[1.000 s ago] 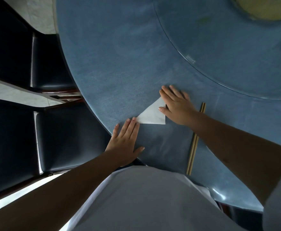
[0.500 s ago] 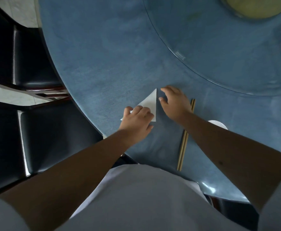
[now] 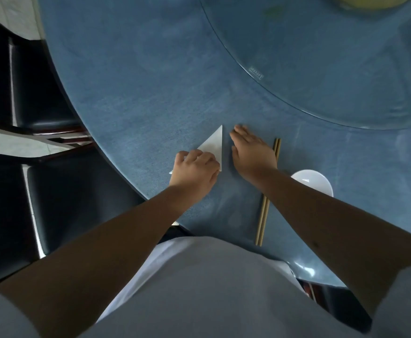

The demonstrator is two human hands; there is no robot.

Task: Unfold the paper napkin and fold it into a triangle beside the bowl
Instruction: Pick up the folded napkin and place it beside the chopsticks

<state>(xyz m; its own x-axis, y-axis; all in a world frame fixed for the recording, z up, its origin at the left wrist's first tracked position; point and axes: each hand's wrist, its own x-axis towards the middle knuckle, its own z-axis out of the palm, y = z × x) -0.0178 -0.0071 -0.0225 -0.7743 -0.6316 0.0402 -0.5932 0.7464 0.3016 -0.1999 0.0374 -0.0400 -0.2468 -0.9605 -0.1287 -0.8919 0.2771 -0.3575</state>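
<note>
A white paper napkin (image 3: 213,145), folded into a triangle, lies flat on the blue table (image 3: 150,89) with one tip pointing away from me. My left hand (image 3: 194,170) rests on its near left part with fingers curled, covering that corner. My right hand (image 3: 250,152) lies flat on the table just right of the napkin's straight edge, fingers together, holding nothing. A white bowl (image 3: 312,182) shows to the right, partly hidden behind my right forearm.
A pair of wooden chopsticks (image 3: 264,211) lies between my right hand and the bowl, partly under my forearm. A round glass turntable (image 3: 321,69) covers the far right of the table. Black chairs (image 3: 65,191) stand at the left, close to the table's edge.
My left hand slid from the table's edge onto the napkin and curled its fingers. My right hand came off the napkin and now lies just to its right. The bowl came into view.
</note>
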